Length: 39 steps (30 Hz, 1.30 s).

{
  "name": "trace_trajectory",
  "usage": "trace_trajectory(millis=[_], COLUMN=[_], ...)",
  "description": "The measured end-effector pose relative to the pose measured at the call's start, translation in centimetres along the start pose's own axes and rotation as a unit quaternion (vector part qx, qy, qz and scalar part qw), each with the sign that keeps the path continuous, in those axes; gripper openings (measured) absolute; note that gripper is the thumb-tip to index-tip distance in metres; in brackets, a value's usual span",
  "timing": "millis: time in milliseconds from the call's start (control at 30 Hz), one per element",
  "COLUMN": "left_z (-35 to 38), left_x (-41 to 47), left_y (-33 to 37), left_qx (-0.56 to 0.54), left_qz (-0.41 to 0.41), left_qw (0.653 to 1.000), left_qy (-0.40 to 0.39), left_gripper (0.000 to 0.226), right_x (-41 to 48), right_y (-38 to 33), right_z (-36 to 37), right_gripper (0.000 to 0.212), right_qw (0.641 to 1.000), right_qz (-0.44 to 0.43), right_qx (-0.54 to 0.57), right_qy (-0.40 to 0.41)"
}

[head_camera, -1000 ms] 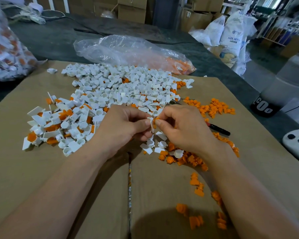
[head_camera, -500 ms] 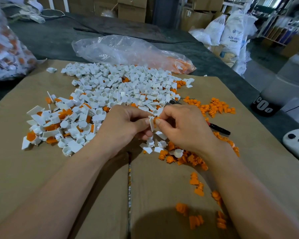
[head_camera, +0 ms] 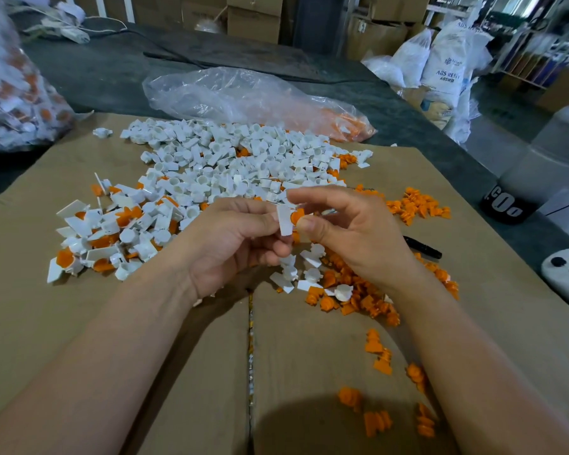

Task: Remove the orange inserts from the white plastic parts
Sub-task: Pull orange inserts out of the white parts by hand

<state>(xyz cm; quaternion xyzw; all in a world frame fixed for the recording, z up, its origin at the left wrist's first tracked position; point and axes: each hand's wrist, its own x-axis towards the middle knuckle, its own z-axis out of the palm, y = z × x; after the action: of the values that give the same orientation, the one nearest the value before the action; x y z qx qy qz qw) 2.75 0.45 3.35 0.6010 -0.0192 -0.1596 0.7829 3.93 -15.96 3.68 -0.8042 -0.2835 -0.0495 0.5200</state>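
At the centre of the frame the left grip [head_camera: 230,238] is clenched on a white plastic part [head_camera: 284,221], pinching it upright between thumb and fingers. The right grip [head_camera: 352,234] pinches the orange insert [head_camera: 298,215] at that part's right side; whether the insert is fully out cannot be told. Both are held above the cardboard sheet [head_camera: 79,323] on the table [head_camera: 112,70]. White parts [head_camera: 230,165] are heaped in the upper middle, unsorted parts [head_camera: 112,231] lie at left, and loose orange inserts [head_camera: 352,300] lie under the right wrist. A clear plastic bag [head_camera: 243,93] lies beyond.
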Motion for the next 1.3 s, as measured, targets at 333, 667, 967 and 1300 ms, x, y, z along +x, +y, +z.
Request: trace_trajectory(millis=[333, 667, 967, 1300], left_z=[0.13, 0.46, 0.27, 0.32], left_x=[0.01, -0.23, -0.05, -0.10], left_y=[0.01, -0.28, -0.49, -0.26], left_qx=[-0.047, 0.104, 0.127, 0.146], left_qz=[-0.037, 0.080, 0.058, 0.094], left_qw=[0.997, 0.988, 0.987, 0.979], left_qy=[0.040, 0.084, 0.081, 0.103], left_gripper=[0.011, 0.016, 0.013, 0.013], right_x=[-0.01, 0.01, 0.02, 0.04], right_y=[0.19, 0.28, 0.73, 0.57], right_z=[0.33, 0.10, 0.24, 0.53], right_gripper=[0.030, 0.029, 0.032, 0.033], right_qw=[0.998, 0.998, 0.997, 0.998], right_qz=[-0.007, 0.047, 0.055, 0.052], right_qx=[0.050, -0.025, -0.053, 0.026], right_qy=[-0.028, -0.036, -0.028, -0.009])
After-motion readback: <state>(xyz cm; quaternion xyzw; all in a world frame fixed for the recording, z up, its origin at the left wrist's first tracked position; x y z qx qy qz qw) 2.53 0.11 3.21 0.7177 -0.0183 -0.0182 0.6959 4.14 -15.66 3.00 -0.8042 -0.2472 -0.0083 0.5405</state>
